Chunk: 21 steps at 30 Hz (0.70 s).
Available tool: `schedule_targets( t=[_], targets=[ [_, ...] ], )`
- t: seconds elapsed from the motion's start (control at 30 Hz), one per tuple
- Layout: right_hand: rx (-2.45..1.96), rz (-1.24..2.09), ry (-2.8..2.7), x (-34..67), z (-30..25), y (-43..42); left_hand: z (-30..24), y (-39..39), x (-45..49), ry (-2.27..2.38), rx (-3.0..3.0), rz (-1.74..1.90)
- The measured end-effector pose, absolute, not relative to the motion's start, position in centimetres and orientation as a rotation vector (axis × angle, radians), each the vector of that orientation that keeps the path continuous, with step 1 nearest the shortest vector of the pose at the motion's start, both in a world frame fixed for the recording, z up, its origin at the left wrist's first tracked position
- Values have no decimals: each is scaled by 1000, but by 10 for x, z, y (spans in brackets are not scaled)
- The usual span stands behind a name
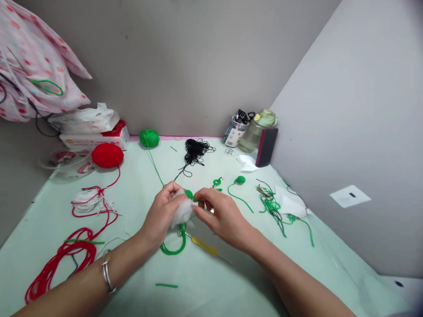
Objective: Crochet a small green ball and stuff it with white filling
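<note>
White fluff [181, 214] is clamped in the left grip [161, 214], the right grip [222, 214] pinched together on green yarn [189, 194].

Bright, diffuse light, sl. blur, top-R corner v. dark.

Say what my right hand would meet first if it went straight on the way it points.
Your right hand would probably meet the small green piece by the white fluff your left hand holds, though depth is unclear and they may already touch.
</note>
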State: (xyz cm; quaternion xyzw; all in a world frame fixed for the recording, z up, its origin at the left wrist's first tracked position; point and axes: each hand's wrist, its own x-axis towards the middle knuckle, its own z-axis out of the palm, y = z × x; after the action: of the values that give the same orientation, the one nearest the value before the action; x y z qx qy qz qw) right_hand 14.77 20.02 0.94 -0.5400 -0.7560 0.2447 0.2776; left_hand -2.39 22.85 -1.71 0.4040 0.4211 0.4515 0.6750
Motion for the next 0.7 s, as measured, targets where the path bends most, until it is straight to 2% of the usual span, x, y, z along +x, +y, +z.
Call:
schedule_targets(
  t=[0.17,0.33,0.43,0.7],
  targets=[
    [-1494,577,-1957,144,-2,203,-19,226,-21,922,892,977],
    [-1565,894,-1623,146,2,208,-12,225,-22,858,914,930],
    [-1554,963,-1497,149,6,210,-10,225,-23,813,947,903],
    [-1426,1187,-1559,155,11,207,-23,229,-25,832,1088,892]
  ],
)
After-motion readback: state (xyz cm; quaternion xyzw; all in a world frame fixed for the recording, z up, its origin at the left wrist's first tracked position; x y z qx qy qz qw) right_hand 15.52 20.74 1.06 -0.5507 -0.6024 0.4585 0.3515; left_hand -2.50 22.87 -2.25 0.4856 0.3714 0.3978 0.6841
